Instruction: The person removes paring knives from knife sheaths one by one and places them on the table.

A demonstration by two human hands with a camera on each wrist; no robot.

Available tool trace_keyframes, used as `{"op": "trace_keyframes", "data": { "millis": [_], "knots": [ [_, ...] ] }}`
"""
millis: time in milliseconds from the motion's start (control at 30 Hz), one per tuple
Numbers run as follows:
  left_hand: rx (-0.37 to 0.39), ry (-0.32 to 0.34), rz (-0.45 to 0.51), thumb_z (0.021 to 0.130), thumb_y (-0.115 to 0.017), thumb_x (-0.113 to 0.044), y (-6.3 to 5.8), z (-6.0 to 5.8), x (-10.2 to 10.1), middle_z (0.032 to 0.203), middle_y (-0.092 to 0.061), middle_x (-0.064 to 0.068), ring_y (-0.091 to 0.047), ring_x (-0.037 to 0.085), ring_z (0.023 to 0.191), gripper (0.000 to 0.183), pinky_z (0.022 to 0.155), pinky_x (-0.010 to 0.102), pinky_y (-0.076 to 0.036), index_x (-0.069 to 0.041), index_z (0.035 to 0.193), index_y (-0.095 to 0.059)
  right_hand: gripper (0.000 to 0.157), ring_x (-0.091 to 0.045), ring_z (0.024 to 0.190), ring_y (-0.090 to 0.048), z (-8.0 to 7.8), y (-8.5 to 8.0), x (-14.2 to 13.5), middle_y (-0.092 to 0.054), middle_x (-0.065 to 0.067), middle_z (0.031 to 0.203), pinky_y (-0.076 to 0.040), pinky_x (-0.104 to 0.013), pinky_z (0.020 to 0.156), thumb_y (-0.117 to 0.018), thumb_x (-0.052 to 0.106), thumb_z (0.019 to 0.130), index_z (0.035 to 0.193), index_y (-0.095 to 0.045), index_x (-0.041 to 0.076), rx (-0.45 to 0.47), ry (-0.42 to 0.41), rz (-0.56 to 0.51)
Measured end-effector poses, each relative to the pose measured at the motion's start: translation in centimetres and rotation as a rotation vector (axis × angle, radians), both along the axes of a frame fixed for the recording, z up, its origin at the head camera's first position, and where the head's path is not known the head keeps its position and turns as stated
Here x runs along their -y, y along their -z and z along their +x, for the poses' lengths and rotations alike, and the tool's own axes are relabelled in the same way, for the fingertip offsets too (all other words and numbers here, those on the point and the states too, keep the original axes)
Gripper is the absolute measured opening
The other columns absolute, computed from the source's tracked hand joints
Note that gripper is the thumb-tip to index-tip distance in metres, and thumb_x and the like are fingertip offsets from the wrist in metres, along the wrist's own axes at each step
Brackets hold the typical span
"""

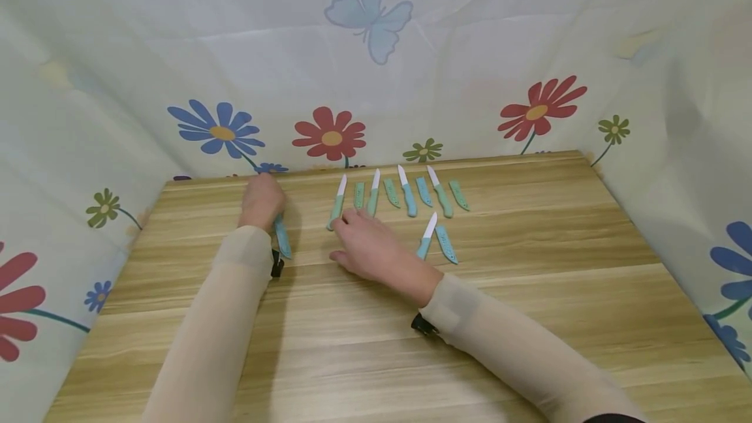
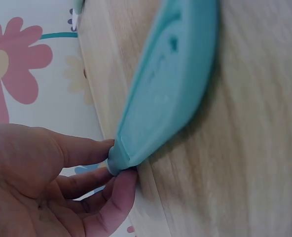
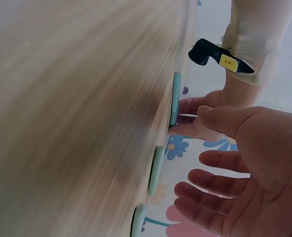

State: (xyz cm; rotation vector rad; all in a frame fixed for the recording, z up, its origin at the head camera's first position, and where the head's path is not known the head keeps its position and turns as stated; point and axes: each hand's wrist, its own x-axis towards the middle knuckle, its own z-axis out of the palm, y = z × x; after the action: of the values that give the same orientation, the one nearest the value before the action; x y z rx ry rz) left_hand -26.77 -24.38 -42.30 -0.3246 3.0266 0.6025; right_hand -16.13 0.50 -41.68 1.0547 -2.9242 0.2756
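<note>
At the table's left, my left hand [image 1: 262,201] pinches the far end of a light-blue knife sheath [image 1: 282,238] between thumb and fingers. In the left wrist view the sheath [image 2: 161,94] slants up from the fingertips, close over the wood; I cannot tell whether a knife is inside it. My right hand [image 1: 373,243] hovers low over the table with relaxed, spread fingers, holding nothing. Its fingertips are near the handles of the leftmost green knife [image 1: 337,206] and the green knife [image 1: 373,198] beside it.
Along the back lie a blue knife [image 1: 408,198], another green knife [image 1: 443,201], three green sheaths [image 1: 359,195] and a blue sheath [image 1: 423,192]. In front of them are a blue knife [image 1: 425,243] and its sheath [image 1: 446,245]. A flowered curtain [image 1: 264,70] encloses the wooden table [image 1: 352,351].
</note>
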Motion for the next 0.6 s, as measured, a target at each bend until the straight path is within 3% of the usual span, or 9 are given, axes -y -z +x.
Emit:
{"op": "trace_keyframes", "data": {
  "millis": [233,433,500,600],
  "knots": [
    [0.009,-0.020,0.001,0.085,-0.048,0.008,0.0,0.3,-0.4,0.111,-0.065,0.032,-0.061,0.037,0.089,0.025,0.079,0.046,-0.057,0.017,0.100,-0.067,0.054,-0.024,0.108,-0.063,-0.2,0.2,2.0,-0.065,-0.009,0.123,-0.057,-0.036,0.092,-0.072,0.045,0.101,0.137,-0.066,0.005,0.043,0.012,0.005],
    [0.049,0.013,-0.076,0.086,-0.051,0.005,-0.4,0.4,-0.7,0.111,-0.067,0.031,-0.061,0.035,0.089,0.021,0.083,0.045,-0.058,0.015,0.094,-0.068,0.051,-0.024,0.103,-0.066,-0.3,0.3,3.5,-0.066,-0.011,0.120,-0.058,-0.035,0.087,-0.070,0.043,0.102,0.133,-0.067,0.003,0.123,0.028,-0.002],
    [0.054,0.018,-0.079,0.084,-0.052,0.005,-0.5,0.5,-0.8,0.108,-0.068,0.031,-0.063,0.035,0.087,0.018,0.078,0.043,-0.059,0.013,0.089,-0.067,0.051,-0.023,0.103,-0.067,-0.3,0.4,4.1,-0.066,-0.012,0.121,-0.058,-0.035,0.088,-0.070,0.043,0.102,0.132,-0.067,0.002,0.144,0.034,-0.008],
    [0.057,0.033,-0.091,0.082,-0.053,0.004,-0.5,0.5,-0.9,0.101,-0.069,0.029,-0.066,0.035,0.082,0.013,0.067,0.038,-0.059,0.007,0.076,-0.064,0.041,-0.019,0.092,-0.066,-0.4,0.6,5.0,-0.066,-0.010,0.111,-0.058,-0.034,0.081,-0.072,0.042,0.101,0.117,-0.071,0.004,0.156,0.037,-0.021]
  ]
}}
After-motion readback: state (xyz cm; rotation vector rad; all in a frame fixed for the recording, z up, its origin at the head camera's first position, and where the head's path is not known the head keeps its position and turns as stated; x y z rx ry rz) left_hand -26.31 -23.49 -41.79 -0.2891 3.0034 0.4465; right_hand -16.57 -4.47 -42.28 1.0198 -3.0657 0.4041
